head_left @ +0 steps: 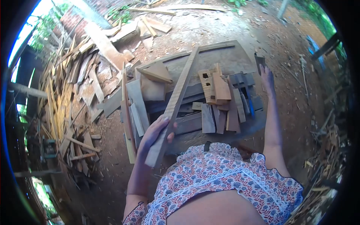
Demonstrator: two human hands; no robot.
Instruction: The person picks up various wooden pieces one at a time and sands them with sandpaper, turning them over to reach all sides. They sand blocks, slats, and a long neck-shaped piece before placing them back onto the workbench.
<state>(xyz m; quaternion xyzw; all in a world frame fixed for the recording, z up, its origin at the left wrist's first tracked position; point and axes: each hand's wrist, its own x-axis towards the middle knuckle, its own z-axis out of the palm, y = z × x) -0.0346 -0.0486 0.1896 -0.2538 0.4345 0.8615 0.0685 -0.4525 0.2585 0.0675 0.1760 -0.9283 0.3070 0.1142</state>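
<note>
My left hand [159, 130] is wrapped round the lower part of a long squared wooden beam [177, 98], which slants up and away over the work table [225, 56]. Out to the right, my right hand [266, 75] grips a dark flat piece [258, 60] near the table's right edge. Between my hands, short wood blocks [222, 89] lie heaped on the table, one pale block [206, 83] with dark square holes. Grey boards [135, 101] stand or lean at the table's left side, close to the beam.
Scrap wood and splintered strips [58, 108] are piled on the left. Planks [108, 48] lie on the ground at the back left. A post [325, 47] stands at the far right, with loose sticks [305, 78] on the dirt nearby.
</note>
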